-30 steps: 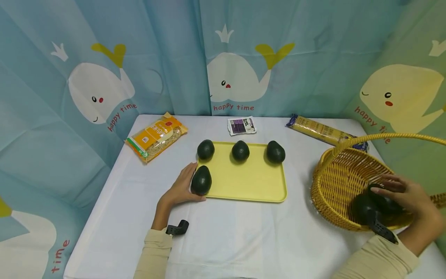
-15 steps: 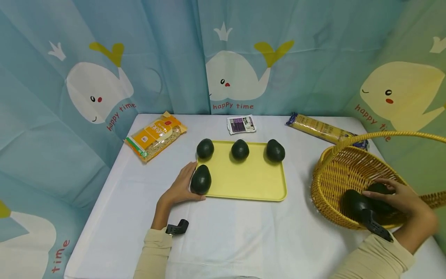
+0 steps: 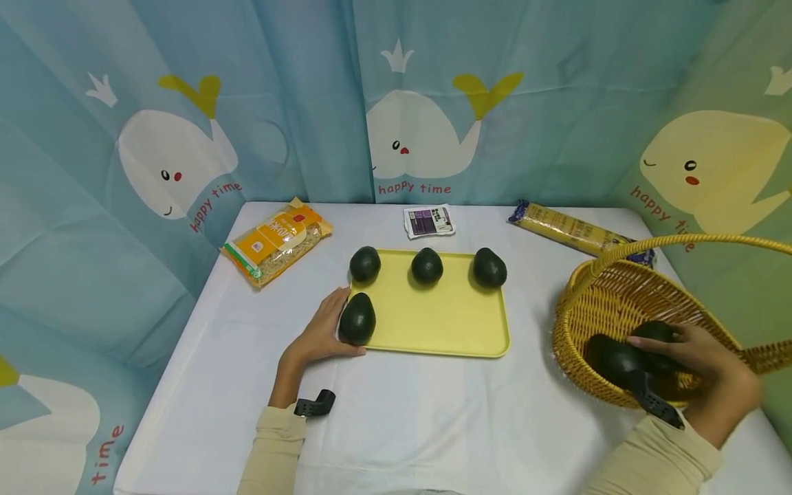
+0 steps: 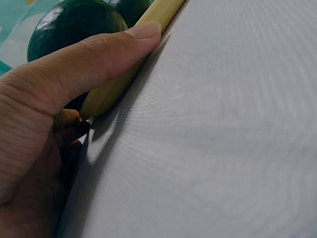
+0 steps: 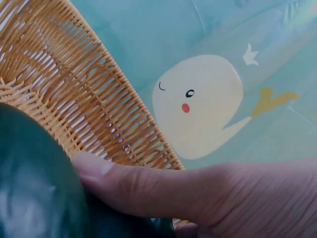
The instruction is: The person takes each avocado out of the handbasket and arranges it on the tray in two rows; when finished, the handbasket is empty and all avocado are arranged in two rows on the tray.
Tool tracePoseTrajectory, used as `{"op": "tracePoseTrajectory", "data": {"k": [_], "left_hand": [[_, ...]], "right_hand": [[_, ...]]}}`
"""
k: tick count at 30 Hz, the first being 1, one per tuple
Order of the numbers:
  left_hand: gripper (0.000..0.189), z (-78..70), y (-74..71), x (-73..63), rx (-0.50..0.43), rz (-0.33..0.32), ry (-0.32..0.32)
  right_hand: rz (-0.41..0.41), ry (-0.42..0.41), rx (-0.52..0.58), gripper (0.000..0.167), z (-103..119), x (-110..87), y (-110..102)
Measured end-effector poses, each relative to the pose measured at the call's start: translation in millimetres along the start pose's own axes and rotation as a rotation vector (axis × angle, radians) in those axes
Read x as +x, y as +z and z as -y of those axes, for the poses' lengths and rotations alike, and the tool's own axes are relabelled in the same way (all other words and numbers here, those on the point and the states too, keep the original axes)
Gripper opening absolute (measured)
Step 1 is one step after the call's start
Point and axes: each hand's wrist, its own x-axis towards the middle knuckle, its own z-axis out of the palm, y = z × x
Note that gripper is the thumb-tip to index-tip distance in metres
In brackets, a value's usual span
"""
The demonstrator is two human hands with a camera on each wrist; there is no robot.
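At the near left corner of a yellow tray point(image 3: 442, 320), my left hand point(image 3: 318, 333) grips the rim, thumb along the front edge and fingers along the left side. A dark green avocado point(image 3: 357, 320) sits on that corner beside my palm. Several more line the tray's back edge, including a middle avocado point(image 3: 427, 267) and a right avocado point(image 3: 489, 268). Inside the wicker basket point(image 3: 566, 344) at right, my right hand point(image 3: 711, 357) holds an avocado point(image 3: 653, 331), its thumb on top. Another avocado point(image 3: 609, 359) lies in front of it. My right fingertips are partly hidden.
A bag of grains point(image 3: 277, 240) lies at the back left and a small purple-white packet point(image 3: 430, 222) behind the tray. A long yellow package point(image 3: 569, 230) lies behind the basket. The basket's tall handle point(image 3: 699, 239) arches above its right side.
My right hand has moved left within the basket, its fingers coming round an avocado; the avocados there have shifted left. My left hand and the tray have stayed put.
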Motion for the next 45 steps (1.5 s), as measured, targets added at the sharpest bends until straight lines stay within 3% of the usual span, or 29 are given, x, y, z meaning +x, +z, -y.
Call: {"op": "tracePoseTrajectory", "data": {"k": [4,11,26,36,45], "left_hand": [[0.129,0.2,0.8,-0.7,0.006,0.004,-0.01],[0.129,0.1,1.8,-1.0,0.004,-0.001,-0.009],[0.128,-2.5,0.0,-1.1,-0.01,0.001,0.003],[0.129,-3.5,0.5,0.4,-0.008,0.007,0.007],[0.129,-0.7,0.2,-0.7,0.004,0.01,-0.002]], "right_hand": [[0.017,0.017,0.018,0.069,4.7,0.8,2.5],[0.075,0.035,0.048,0.098,8.2,2.8,0.7],[0.026,0.002,0.147,0.091,5.5,-1.0,2.5],[-0.031,-0.007,0.127,0.099,2.1,-3.0,2.1],[-0.047,-0.012,0.18,0.101,6.3,-2.4,4.3]]}}
